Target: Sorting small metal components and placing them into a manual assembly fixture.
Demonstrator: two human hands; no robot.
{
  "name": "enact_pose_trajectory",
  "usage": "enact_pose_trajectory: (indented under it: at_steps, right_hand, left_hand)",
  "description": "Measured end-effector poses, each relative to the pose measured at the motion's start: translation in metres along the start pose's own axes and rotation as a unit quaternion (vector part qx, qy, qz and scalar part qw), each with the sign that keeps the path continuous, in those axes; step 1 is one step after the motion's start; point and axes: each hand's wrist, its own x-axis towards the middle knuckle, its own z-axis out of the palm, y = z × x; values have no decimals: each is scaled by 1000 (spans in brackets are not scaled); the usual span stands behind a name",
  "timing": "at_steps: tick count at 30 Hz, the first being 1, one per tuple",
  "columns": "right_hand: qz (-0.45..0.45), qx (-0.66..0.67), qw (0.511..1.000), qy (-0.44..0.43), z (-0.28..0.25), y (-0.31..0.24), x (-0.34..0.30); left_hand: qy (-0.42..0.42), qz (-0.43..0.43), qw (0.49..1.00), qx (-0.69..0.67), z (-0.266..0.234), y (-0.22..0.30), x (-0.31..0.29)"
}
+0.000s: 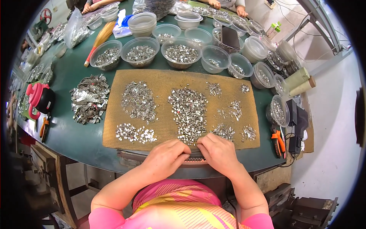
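My left hand (164,157) and my right hand (220,153) meet over the near edge of a yellow-brown ribbed mat (164,78). Both have their fingers bent and pinched together; whatever lies between the fingertips is too small or hidden. Just below them is a dark, narrow toothed strip (193,160), partly covered by the hands. A large pile of small silvery metal pieces (188,110) spreads right beyond my fingertips. Smaller heaps lie around it, among them thin slivers (139,101) at the left and a little heap (224,131) close to my right hand.
Clear plastic bowls (181,53) of metal pieces line the mat's far side. Left lie a heap of metal links (90,98), pliers (44,129) and a pink-and-black jug (40,100). Orange-handled pliers (278,143) lie right. A phone (230,38) rests on bowls. Other people's hands (241,10) show beyond.
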Motion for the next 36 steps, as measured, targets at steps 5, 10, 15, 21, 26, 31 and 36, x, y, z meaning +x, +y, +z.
enact_pose_trajectory:
  at_steps: [5, 10, 15, 21, 26, 31, 36]
  right_hand:
    - [18, 36, 999, -6, -3, 2, -2]
    - [33, 79, 996, -23, -15, 7, -17]
    - [10, 114, 993, -15, -22, 1, -29]
    - [-11, 87, 996, -2, -16, -10, -32]
    - [6, 106, 994, -26, -22, -9, -34]
    - [1, 98, 995, -12, -21, -8, -41]
    - [-7, 67, 997, 25, -14, -11, -43]
  left_hand:
    - [-35, 53, 998, 23, 18, 6, 8]
    - [-38, 79, 995, 52, 29, 8, 12]
    - [-46, 73, 996, 33, 21, 5, 11]
    - [-39, 56, 997, 25, 10, 4, 8]
    - [-26, 39, 998, 32, 0, 2, 4]
    - [-32, 47, 998, 37, 3, 2, 1]
    - [-26, 60, 997, 46, 7, 4, 2]
